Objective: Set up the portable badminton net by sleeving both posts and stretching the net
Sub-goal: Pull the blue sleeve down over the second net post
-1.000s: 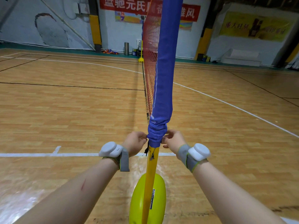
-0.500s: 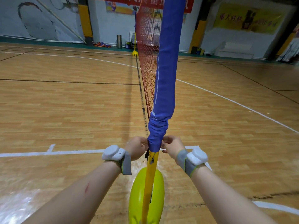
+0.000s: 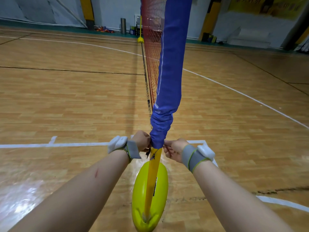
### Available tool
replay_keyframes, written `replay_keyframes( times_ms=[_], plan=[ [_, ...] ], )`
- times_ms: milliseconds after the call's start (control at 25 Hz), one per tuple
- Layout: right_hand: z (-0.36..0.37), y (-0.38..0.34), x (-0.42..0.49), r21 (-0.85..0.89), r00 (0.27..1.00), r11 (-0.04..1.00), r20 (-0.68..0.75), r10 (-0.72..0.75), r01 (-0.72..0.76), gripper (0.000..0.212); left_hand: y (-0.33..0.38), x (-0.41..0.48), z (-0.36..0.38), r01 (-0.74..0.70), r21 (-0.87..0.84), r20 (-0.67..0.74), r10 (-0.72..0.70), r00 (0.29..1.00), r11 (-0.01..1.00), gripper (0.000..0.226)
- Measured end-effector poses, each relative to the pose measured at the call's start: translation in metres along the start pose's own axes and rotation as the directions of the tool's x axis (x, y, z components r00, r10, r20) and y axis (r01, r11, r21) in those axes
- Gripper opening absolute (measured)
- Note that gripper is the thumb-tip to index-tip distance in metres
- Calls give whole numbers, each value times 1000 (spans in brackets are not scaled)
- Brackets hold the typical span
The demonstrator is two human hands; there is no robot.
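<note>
Wooden floor [image 3: 66,106] with white and black lines; a yellow base [image 3: 163,174] stands on it. Another yellow base [image 3: 140,40] stands far off.

Blue sleeve [image 3: 169,77], red net [image 3: 152,47], yellow post [image 3: 153,178], yellow base [image 3: 161,181].

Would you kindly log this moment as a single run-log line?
step: sleeving yellow post | left hand: pinches blue sleeve hem | right hand: pinches hem | post below hem: bare

No legible text; yellow banner [image 3: 267,5] lettering perhaps Chinese.
</note>
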State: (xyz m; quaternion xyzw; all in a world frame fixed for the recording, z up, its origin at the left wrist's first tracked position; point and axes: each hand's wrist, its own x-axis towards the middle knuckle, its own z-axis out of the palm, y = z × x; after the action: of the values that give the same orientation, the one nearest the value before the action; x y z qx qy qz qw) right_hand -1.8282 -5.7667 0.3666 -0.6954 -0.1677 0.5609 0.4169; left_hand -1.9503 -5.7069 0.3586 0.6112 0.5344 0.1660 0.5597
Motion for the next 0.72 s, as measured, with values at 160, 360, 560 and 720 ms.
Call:
replay_keyframes(
  times_ms=[160,360,560,720],
  plan=[
    [-6,0,2,30,999,999,40,13,-15,28,1,4,-1,76,-49,-19,-77,997,996,37],
    [-6,1,8,-227,989,963,-4,-149,145,21,-5,12,3,63,53,-19,-62,998,997,31],
    [-9,7,18,-450,973,869,-6,-232,204,25,-15,22,8,56,157,-64,-46,997,986,35],
    [-9,20,34,-563,975,808,-19,-224,174,34,-24,28,15,75,246,-65,-61,996,966,27]
  ],
)
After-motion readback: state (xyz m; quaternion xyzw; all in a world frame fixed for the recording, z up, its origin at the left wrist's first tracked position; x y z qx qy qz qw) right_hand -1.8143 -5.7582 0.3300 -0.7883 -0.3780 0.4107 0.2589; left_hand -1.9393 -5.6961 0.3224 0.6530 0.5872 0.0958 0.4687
